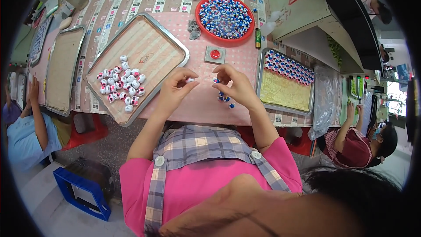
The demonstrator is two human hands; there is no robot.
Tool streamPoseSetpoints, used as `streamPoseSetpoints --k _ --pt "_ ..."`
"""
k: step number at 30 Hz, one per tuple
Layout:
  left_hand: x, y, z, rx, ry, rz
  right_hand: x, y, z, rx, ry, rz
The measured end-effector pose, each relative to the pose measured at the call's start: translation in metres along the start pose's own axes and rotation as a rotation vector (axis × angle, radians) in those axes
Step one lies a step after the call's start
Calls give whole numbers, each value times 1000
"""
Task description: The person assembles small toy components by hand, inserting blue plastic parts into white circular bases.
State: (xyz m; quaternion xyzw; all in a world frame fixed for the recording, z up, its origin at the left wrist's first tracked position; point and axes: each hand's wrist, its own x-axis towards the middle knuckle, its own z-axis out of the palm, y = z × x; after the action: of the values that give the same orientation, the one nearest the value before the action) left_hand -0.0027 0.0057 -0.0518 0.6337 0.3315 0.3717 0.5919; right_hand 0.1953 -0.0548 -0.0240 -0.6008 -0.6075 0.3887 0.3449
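Observation:
Over the pink cloth my two hands face each other, a short gap apart. Between the thumb and fingers of my left hand (174, 88) is a small white piece (190, 80). My right hand (237, 87) pinches a small blue-and-white piece (216, 80). Several loose blue-and-white pieces (226, 99) lie on the cloth beneath my right hand. To the left, a metal-rimmed tray (147, 35) holds many rounded white pieces (123, 81) with pink and black markings. A square grey block with a red round top (215, 54) sits just beyond my hands.
A red basin (239, 40) full of small blue-and-white pieces stands farther back. At right, a tray (280, 92) carries rows of blue, white and pink pieces, with a clear plastic bag (323, 101) beside it. Co-workers sit at left (33, 136) and right (355, 142).

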Motion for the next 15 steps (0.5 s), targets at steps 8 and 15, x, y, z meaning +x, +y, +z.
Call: streamPoseSetpoints --k 8,15 --pt "0 -3 12 11 -253 -234 -5 -15 12 -244 4 -295" --pt "-4 -13 19 -407 -189 -346 -10 1 28 543 61 138"
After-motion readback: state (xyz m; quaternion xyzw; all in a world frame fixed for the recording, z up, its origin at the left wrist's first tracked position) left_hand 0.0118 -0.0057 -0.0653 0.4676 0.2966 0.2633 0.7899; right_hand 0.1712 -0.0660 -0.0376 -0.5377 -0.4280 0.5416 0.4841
